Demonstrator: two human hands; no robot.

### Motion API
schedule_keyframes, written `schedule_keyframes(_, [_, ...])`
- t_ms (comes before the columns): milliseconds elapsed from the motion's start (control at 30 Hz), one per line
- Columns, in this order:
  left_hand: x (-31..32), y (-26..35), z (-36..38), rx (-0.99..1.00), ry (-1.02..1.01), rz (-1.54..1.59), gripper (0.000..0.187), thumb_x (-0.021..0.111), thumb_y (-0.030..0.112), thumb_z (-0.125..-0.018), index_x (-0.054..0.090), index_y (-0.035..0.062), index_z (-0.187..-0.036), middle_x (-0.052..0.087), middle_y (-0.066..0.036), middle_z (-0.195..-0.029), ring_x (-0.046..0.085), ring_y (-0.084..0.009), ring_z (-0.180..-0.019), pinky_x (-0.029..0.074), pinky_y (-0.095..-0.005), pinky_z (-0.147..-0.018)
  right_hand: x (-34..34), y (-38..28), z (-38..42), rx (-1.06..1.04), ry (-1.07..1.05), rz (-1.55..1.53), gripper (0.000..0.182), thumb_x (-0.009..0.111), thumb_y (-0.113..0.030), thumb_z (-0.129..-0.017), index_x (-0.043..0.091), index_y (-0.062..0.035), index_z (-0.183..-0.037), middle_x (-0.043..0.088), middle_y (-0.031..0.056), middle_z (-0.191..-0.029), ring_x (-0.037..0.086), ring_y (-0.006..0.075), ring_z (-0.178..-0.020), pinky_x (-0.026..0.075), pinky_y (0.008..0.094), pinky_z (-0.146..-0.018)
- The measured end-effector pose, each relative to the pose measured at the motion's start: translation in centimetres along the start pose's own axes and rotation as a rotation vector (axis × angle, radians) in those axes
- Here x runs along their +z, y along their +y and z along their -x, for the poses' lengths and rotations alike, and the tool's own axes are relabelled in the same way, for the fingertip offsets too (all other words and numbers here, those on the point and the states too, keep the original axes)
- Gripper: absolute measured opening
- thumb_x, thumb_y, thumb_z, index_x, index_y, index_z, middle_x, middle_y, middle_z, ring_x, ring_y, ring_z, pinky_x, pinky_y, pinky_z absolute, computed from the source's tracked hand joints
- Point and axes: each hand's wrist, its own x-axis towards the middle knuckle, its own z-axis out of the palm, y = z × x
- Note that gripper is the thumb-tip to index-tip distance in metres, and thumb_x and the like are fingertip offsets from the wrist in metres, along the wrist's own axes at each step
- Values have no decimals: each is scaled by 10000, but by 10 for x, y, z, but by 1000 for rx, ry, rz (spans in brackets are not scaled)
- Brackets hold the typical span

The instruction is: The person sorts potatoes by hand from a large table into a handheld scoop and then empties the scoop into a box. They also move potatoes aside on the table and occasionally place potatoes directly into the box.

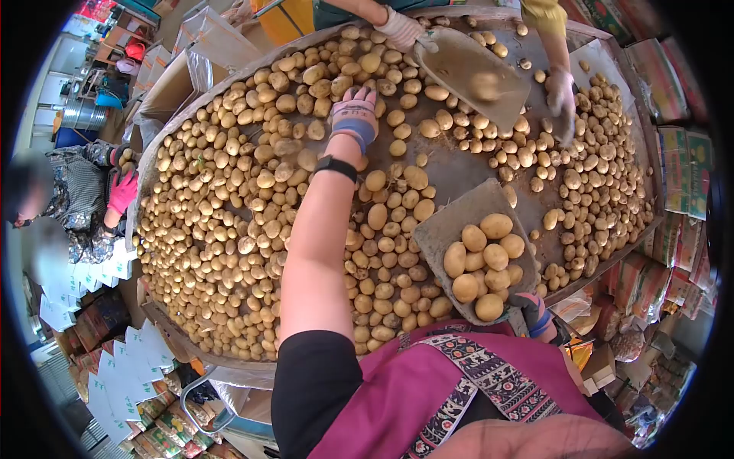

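My left hand [354, 112], in a pink and blue glove, reaches far out over a heap of small yellow potatoes [229, 191] on a big round sorting table [451, 164], its fingers resting on potatoes near the far side. My right hand [535, 312], also gloved and mostly hidden, grips the handle of a flat grey scoop [447, 229] that carries several potatoes close to my body. A black watch band [336, 167] sits on my left wrist.
Across the table another person's gloved hands [401, 29] hold a second grey scoop [474, 73]. At the left a person with a pink glove [122, 191] stands by the rim. Cardboard boxes [680, 168] line the right side, stacked flat cartons [122, 375] the lower left.
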Motion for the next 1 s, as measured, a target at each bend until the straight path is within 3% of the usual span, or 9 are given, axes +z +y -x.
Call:
schedule_keyframes(67, [-8, 15, -13, -113, -424, -285, 655, 641, 299, -831, 369, 188, -1416, 458, -88, -1398, 429, -286, -1290, 373, -432, -1042, -4, 0, 1, -13, 15, 21, 180, 654, -51, -803, 643, -66, -982, 666, 102, -973, 647, 244, -925, 513, 351, -821])
schedule_keyframes(167, [-10, 25, -10, -203, -623, -158, 700, 648, 296, -824, 327, 218, -1442, 433, -87, -1418, 398, -294, -1313, 371, -462, -1037, 0, 1, 8, -17, 40, 28, 188, 664, -53, -797, 637, -66, -983, 664, 104, -967, 649, 241, -909, 518, 350, -802])
schedule_keyframes(367, [-4, 28, 28, 19, -404, -211, 550, 673, 307, -766, 509, 159, -1270, 498, -139, -1312, 457, -292, -1243, 400, -427, -994, 19, 7, 23, -45, 70, 13, 208, 684, -56, -785, 624, -67, -984, 660, 109, -956, 653, 237, -878, 528, 349, -763])
schedule_keyframes(467, [-32, 38, 57, -158, -77, 150, 631, 729, 416, -741, 530, 28, -1197, 543, -173, -1262, 509, -297, -1188, 432, -352, -972, 19, 26, 38, 47, 60, 108, 279, 713, -95, -753, 630, -93, -1020, 668, 85, -969, 638, 273, -972, 498, 369, -867])
schedule_keyframes(533, [-46, 51, 80, -243, -390, 951, 584, 720, 396, -777, 545, -11, -1157, 594, -200, -1192, 569, -313, -1112, 454, -346, -941, 23, 37, 41, 34, 70, 73, 285, 714, -89, -751, 627, -95, -1022, 665, 88, -975, 639, 273, -972, 498, 371, -866])
schedule_keyframes(633, [-23, 52, 110, 194, -524, 999, 503, 704, 348, -812, 559, -7, -1138, 620, -219, -1134, 608, -306, -1054, 476, -348, -906, 17, 3, 11, -80, 101, 73, 255, 698, -56, -768, 632, -99, -1010, 660, 94, -1010, 645, 256, -963, 497, 373, -869])
schedule_keyframes(667, [-73, 75, 107, -95, -484, 1032, 455, 705, 303, -817, 568, 16, -1143, 614, -203, -1145, 604, -293, -1065, 480, -355, -905, 14, -13, 2, -77, 91, -54, 229, 687, -50, -782, 639, -98, -1000, 662, 95, -1017, 645, 243, -964, 499, 367, -871])
schedule_keyframes(867, [-41, 79, 104, 147, -238, 357, 426, 676, 216, -826, 547, 76, -1208, 590, -160, -1186, 554, -313, -1125, 451, -381, -961, 30, 20, 21, -77, 97, -326, 184, 639, -62, -826, 658, -32, -1006, 672, 85, -1048, 650, 208, -962, 526, 334, -850])
schedule_keyframes(1000, [-6, 108, 107, 340, -418, -35, 567, 667, 323, -815, 473, 130, -1311, 482, -120, -1353, 451, -290, -1255, 400, -422, -1016, 22, -41, -3, 389, 179, -1080, 253, 617, -45, -797, 648, 2, -1044, 670, 88, -1049, 648, 210, -966, 538, 329, -832])
